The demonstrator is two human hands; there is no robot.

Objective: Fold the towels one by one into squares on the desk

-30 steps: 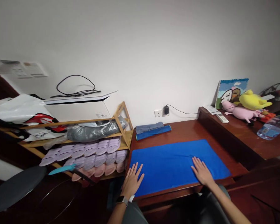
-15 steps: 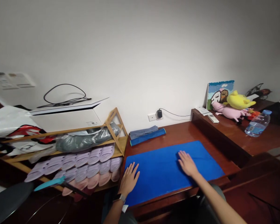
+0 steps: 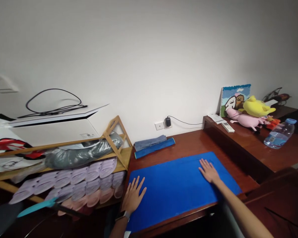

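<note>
A blue cloth (image 3: 171, 188) lies spread flat on the reddish-brown wooden table (image 3: 188, 143). On its left edge rests my left hand (image 3: 134, 195), palm down with the fingers apart; a watch (image 3: 123, 215) is on that wrist. My right hand (image 3: 209, 171) lies flat on the right part of the cloth, fingers stretched out. Neither hand holds anything. Behind the cloth, near the wall, are two rolled or folded cloths, a grey-blue one (image 3: 149, 142) and a blue one (image 3: 155, 148).
At left stands a wooden rack (image 3: 118, 145) with several lilac and pink slippers (image 3: 86, 173) and a white box (image 3: 57, 127) on top. The raised surface at right bears a water bottle (image 3: 279, 135), plush toys (image 3: 244, 119) and a remote control (image 3: 227, 127). A black plug (image 3: 168, 121) sits in the wall socket.
My right hand has slid to the right across the cloth. My left hand stays at the left edge. The view has shifted slightly.
</note>
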